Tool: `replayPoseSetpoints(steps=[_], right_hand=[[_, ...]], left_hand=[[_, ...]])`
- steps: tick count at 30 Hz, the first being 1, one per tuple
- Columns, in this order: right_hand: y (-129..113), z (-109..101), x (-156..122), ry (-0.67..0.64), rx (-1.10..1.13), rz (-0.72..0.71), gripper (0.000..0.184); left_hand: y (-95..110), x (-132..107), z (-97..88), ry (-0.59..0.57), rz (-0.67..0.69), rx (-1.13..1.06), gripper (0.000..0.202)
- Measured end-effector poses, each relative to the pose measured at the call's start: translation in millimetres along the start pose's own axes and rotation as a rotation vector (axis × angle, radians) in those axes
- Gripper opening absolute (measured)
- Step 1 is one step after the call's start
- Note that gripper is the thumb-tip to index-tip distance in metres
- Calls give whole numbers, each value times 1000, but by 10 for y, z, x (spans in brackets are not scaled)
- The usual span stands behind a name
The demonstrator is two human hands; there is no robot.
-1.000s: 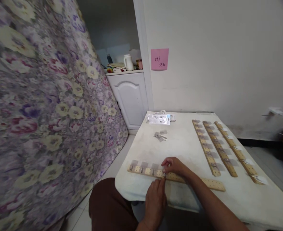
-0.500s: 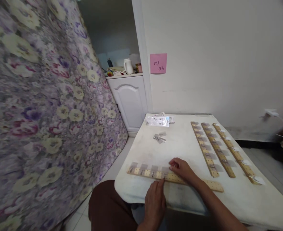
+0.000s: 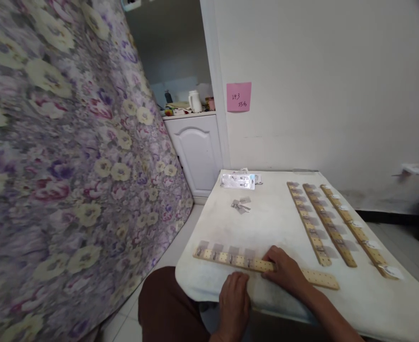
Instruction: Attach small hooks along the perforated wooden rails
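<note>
A long wooden strip with rows of small holes lies along the near edge of the white table. Several small metal clips stand along its left part. My right hand rests on top of the strip near its middle, fingers curled down on it. My left hand lies at the table's near edge just below the strip, fingers bent and together; nothing shows in them.
Three more wooden strips with clips lie side by side at the right. A clear packet and loose metal clips sit at the far left. A floral mattress leans at the left; a pink note hangs on the wall.
My right hand slid right along the strip, away from the last clip, and now lies flat on it. My left hand drew back slightly toward the table edge. The camera shifted a little.
</note>
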State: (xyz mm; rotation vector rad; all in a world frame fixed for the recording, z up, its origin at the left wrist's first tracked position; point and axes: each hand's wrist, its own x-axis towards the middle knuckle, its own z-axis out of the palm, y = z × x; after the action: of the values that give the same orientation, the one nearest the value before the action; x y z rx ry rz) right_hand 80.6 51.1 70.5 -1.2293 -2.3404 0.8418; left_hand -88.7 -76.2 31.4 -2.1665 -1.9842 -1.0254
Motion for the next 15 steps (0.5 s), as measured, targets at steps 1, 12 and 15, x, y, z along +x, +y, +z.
replayPoseSetpoints(steps=[1, 12, 15], right_hand=[[-11, -5, -2, 2, 3, 5, 17], [-139, 196, 192, 53, -6, 56, 17], [-188, 236, 240, 59, -13, 67, 19]], left_hand=[[1, -2, -2, -6, 1, 1, 40], [-1, -1, -15, 9, 17, 56, 39], [-29, -13, -4, 25, 38, 71, 39]])
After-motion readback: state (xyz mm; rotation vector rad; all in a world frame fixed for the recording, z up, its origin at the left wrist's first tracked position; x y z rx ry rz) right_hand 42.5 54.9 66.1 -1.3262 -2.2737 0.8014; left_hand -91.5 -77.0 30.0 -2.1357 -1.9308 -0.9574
